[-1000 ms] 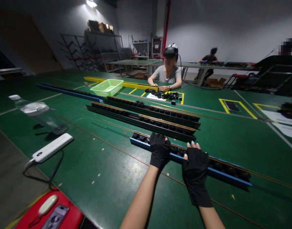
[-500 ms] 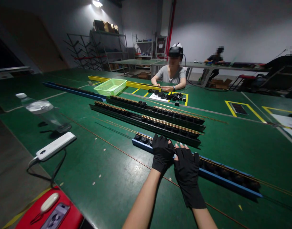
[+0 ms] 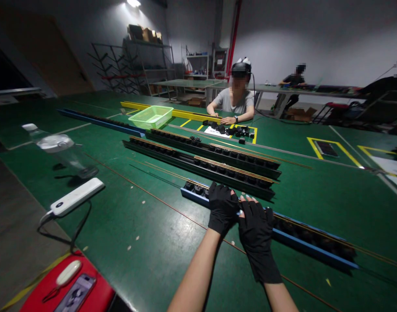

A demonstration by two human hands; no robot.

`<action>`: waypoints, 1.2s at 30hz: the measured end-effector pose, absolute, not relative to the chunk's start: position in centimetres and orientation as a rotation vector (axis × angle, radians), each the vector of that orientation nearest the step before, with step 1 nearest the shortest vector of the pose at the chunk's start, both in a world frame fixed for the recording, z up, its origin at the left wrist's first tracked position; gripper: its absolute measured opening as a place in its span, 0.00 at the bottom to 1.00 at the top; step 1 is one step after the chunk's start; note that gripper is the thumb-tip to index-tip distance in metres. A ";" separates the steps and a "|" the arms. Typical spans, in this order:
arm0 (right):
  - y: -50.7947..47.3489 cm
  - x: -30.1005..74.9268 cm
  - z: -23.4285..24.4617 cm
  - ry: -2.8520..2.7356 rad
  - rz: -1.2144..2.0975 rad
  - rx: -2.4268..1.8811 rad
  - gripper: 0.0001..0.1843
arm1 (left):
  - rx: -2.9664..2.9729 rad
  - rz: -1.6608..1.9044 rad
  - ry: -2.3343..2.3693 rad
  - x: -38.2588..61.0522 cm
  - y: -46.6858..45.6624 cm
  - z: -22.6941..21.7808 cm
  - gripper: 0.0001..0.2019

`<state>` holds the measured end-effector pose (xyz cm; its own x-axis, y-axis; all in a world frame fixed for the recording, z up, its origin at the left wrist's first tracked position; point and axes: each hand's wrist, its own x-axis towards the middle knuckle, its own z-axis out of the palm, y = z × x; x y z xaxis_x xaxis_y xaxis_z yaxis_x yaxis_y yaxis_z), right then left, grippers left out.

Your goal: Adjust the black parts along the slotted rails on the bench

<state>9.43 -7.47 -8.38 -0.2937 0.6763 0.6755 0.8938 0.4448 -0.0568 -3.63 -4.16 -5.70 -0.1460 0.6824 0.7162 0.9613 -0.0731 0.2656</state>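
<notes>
A blue channel [image 3: 315, 249] lies slantwise on the table in front of me, holding a row of black parts [image 3: 192, 186] with thin brass-coloured rods [image 3: 326, 236] along them. My left hand [image 3: 222, 206], in a black fingerless glove, is curled over the channel left of its middle. Right beside it my right hand [image 3: 256, 232], gloved alike, rests across the channel with bent fingers closed on it. The gloves hide what lies directly under the fingers. Just beyond, two black channels [image 3: 204, 171] hold similar parts and rods.
A long thin rod [image 3: 146, 190] crosses the green table [image 3: 97, 234]. At left are a clear bottle [image 3: 66, 151] and white power bank [image 3: 77, 197]. A green basket [image 3: 151, 117], another blue channel [image 3: 101, 122] and a yellow channel [image 3: 193, 115] lie farther off; a person [image 3: 235, 102] sits opposite.
The view has shifted very slightly. Both hands stay in the same place on the blue channel.
</notes>
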 end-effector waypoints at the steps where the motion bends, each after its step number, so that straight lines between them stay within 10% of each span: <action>1: -7.5 9.5 -8.5 -2.068 -0.439 -1.309 0.26 | -1.774 -1.076 -1.837 -3.7 -4.2 -5.7 0.11; 36: -7.6 9.4 -8.2 -2.072 -0.513 -1.327 0.24 | -1.767 -1.064 -1.811 -3.7 -4.2 -5.6 0.10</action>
